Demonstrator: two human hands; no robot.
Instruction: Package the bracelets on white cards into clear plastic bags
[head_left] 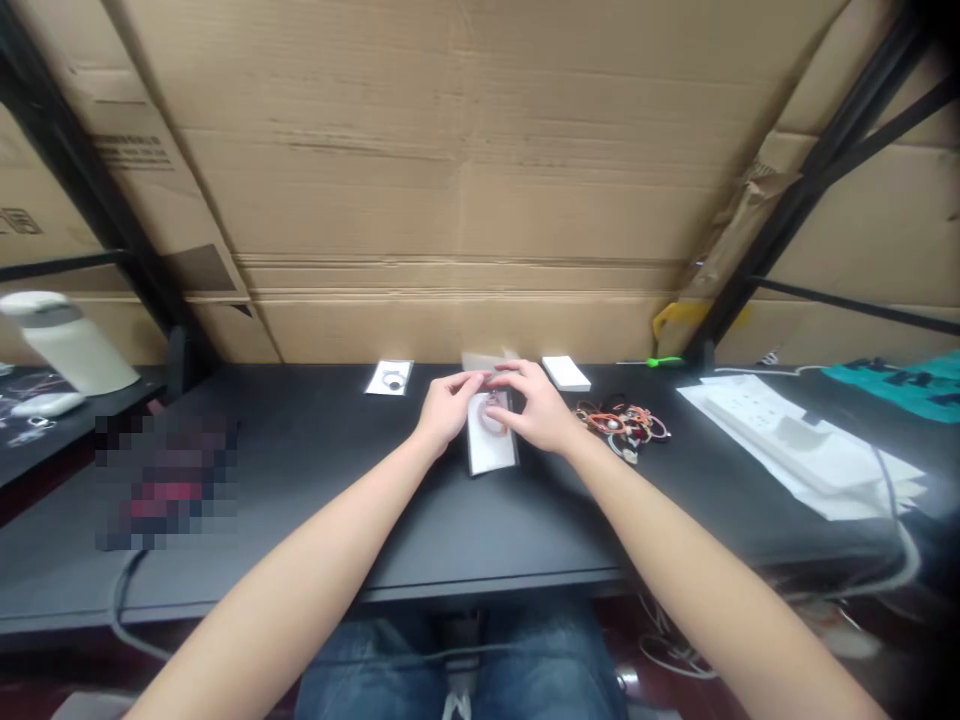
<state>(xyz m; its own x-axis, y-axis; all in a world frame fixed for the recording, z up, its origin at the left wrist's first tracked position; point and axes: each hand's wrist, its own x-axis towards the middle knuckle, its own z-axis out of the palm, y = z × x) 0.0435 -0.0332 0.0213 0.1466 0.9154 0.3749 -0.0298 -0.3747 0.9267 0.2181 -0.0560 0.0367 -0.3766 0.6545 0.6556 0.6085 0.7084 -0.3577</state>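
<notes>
1. Head view, live: a clear plastic sleeve (pixel 492 442) flat on the black desk (pixel 315 530), a reddish coiled ring (pixel 493 412) inside, right beneath the fingers.
2. Left hand (pixel 448 408): fingers narrow, stretched out together, tips at the sleeve's upper edge.
3. Right hand (pixel 534 405): fingers curved and narrow over that same edge, almost meeting the left fingertips. Firm hold or light touch? Impossible to tell from up here.
4. Just past the hands: a white box (pixel 566 373) near the right fingers, and a small card with a black ring (pixel 390 377) off to the left.
5. Over to the right, a tangle of orange wires (pixel 621 428), then a white power strip (pixel 780 435) on white paper (pixel 847 495).
6. Hard to make out: the sleeve's top, hidden behind the fingers, and a pixelated patch (pixel 166 480) on the desk, unreadable.
</notes>
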